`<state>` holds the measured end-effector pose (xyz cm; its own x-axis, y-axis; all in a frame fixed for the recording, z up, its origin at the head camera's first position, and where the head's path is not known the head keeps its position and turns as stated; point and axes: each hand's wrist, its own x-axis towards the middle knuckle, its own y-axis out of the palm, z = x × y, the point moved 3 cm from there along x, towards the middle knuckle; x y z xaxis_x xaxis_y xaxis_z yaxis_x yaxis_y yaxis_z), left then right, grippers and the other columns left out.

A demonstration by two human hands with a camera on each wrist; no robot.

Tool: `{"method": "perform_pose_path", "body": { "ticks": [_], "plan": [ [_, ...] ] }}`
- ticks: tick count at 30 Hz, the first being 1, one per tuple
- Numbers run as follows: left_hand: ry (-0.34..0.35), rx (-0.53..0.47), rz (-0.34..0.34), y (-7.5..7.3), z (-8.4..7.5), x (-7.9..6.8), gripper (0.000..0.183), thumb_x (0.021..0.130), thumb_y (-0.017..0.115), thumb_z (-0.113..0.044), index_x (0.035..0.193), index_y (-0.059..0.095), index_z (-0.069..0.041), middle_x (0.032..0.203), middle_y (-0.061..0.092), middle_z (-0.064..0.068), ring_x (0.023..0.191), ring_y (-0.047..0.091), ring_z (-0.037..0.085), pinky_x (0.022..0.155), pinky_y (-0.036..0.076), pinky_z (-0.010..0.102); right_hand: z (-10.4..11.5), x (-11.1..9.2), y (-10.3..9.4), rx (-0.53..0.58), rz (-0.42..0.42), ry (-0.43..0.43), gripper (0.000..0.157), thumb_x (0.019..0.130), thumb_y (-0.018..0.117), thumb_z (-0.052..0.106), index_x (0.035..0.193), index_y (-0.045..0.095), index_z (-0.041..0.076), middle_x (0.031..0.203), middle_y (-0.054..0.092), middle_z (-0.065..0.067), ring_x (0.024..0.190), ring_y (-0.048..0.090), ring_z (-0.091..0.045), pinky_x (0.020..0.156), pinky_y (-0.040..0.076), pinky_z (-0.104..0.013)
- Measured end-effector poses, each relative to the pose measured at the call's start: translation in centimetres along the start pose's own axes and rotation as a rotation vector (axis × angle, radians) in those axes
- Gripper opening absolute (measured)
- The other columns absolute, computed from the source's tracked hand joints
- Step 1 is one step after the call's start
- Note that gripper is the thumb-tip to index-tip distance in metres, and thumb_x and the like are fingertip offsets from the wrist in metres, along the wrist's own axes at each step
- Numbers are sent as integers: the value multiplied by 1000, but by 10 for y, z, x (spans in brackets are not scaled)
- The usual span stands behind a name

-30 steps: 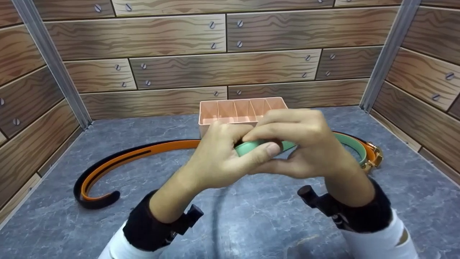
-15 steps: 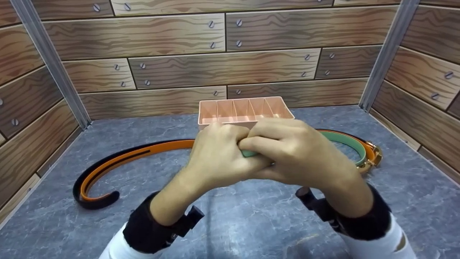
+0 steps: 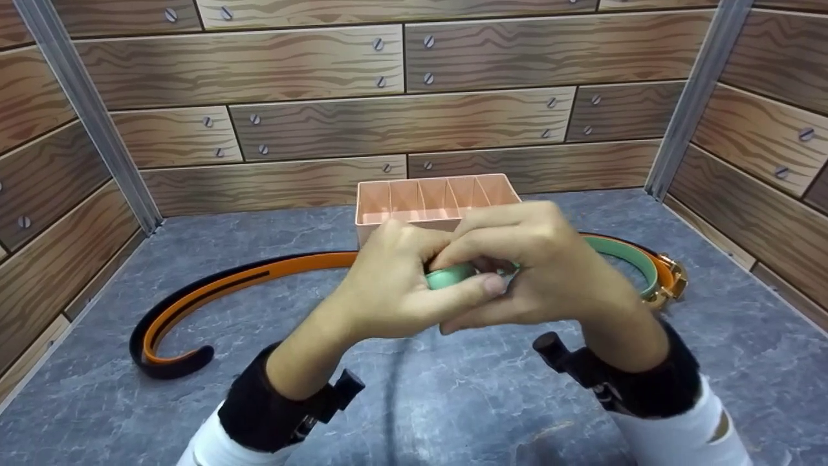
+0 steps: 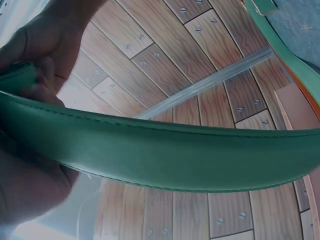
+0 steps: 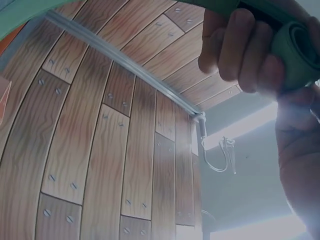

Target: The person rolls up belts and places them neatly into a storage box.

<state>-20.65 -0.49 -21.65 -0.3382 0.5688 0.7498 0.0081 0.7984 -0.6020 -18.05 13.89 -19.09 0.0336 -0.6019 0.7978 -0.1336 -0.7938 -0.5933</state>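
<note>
A green belt (image 3: pixel 449 277) is partly wound into a small roll between my two hands. My left hand (image 3: pixel 394 285) grips the roll, its thumb lying along the near side. Curled over the roll's far side and top, my right hand (image 3: pixel 527 272) holds it from the right, fingertips touching the left hand. In the right wrist view the coiled end of the green belt (image 5: pixel 295 55) shows as a tight spiral among fingers. A long unrolled stretch of the green belt (image 4: pixel 175 150) crosses the left wrist view. The hands cover part of the roll in the head view.
An orange belt with a black side (image 3: pixel 239 278) lies on the grey table (image 3: pixel 291 421), its tip curled at left. Gold buckles (image 3: pixel 669 288) sit at right, where green and orange straps loop together. A pink divided box (image 3: pixel 414 200) stands behind the hands, before wood-patterned walls (image 3: pixel 323 65).
My right hand closed down over the roll half a second ago, hiding most of it, then lifted slightly and shifted its fingers. The left thumb shows again; the orange belt stays put.
</note>
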Motion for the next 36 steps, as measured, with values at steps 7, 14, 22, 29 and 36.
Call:
{"method": "perform_pose_path", "body": {
  "ticks": [7, 14, 22, 29, 36],
  "plan": [
    [-158, 364, -48, -1, -2, -4, 44, 79, 67, -45, 53, 42, -21, 48, 35, -13, 42, 29, 1, 37, 25, 22, 4, -8, 11, -313, 127, -20, 26, 81, 82, 29, 90, 67, 9, 81, 61, 3, 69, 55, -9, 66, 51, -23],
    [-33, -18, -17, -1, -1, -1, 24, 91, 66, -34, 75, 63, -17, 64, 54, -11, 53, 44, -2, 46, 39, 19, 1, -2, 1, -92, -51, -67, 33, 72, 90, 29, 87, 74, 4, 81, 71, -3, 66, 63, -10, 62, 53, -21],
    [-28, -76, 20, -4, -1, 1, 21, 85, 75, -38, 85, 70, -17, 74, 65, -12, 58, 53, -2, 51, 45, 20, 3, -1, 2, -17, -16, -43, 40, 68, 92, 30, 92, 74, 5, 87, 72, -4, 76, 68, -12, 72, 56, -22],
    [-138, 171, -9, -2, -1, 0, 36, 81, 73, -46, 60, 56, -21, 55, 49, -14, 48, 41, -3, 43, 36, 19, 5, -5, 7, -175, 41, -63, 37, 76, 87, 32, 96, 72, 6, 89, 70, -1, 80, 66, -11, 76, 55, -24],
    [13, -96, -31, 0, 2, 0, 30, 95, 62, -34, 74, 63, -13, 64, 56, -8, 52, 45, -1, 45, 38, 19, 2, -2, -1, -50, -131, -72, 36, 73, 89, 28, 93, 75, 1, 83, 73, -6, 64, 62, -10, 59, 51, -19]
  ]
}}
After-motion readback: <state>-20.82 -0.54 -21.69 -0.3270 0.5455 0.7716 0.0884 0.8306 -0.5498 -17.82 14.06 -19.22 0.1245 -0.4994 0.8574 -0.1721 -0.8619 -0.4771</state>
